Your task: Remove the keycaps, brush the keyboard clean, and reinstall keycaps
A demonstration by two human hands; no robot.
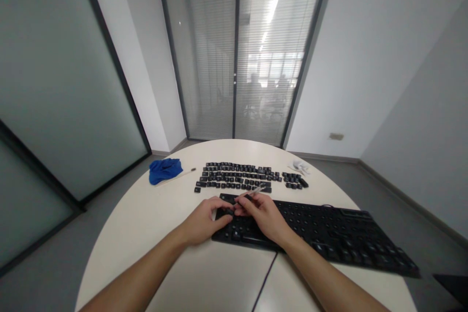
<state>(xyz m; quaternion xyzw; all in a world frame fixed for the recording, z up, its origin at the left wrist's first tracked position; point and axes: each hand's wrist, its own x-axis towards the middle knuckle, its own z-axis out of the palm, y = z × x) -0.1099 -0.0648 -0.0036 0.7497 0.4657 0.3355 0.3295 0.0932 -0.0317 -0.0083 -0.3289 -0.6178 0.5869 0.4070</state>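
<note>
A black keyboard [325,229] lies at a slant on the pale round table, most of its keycaps off at the near left part. Over its left end my left hand [206,219] is bent, thumb and fingers around a small dark piece too small to name. Close against it, my right hand [265,214] pinches a thin, pale, tweezer-like tool [256,190] that points up and away. Beyond the keyboard, loose black keycaps [234,175] lie in rows, with a smaller group [292,180] to their right.
A blue cloth [164,170] lies at the table's left, beside a thin brush [183,175]. Crumpled white material [302,165] is at the back right. A dark cable [266,278] runs toward the near edge of the table [146,219].
</note>
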